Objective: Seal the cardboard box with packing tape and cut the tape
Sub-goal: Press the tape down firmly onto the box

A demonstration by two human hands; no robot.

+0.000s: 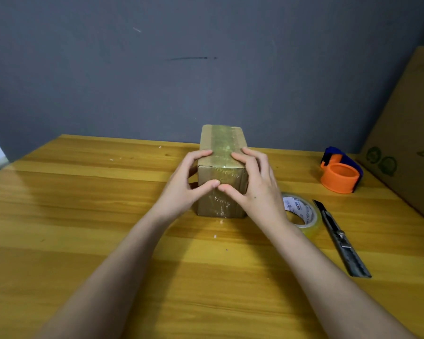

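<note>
A small brown cardboard box (222,143) stands on the wooden table, with shiny clear tape running along its top and down its near face. My left hand (184,184) grips the box's left side, thumb pressed on the near face. On the right side rests my right hand (256,187), its thumb meeting the left thumb on the taped front. A roll of clear packing tape (304,216) lies flat just right of my right wrist. A grey utility knife (340,238) lies beside the roll, blade end pointing away from me.
An orange and blue tape dispenser (340,171) sits at the back right of the table (83,216). A large cardboard carton (411,133) leans at the far right edge. A grey wall (157,69) rises right behind the table.
</note>
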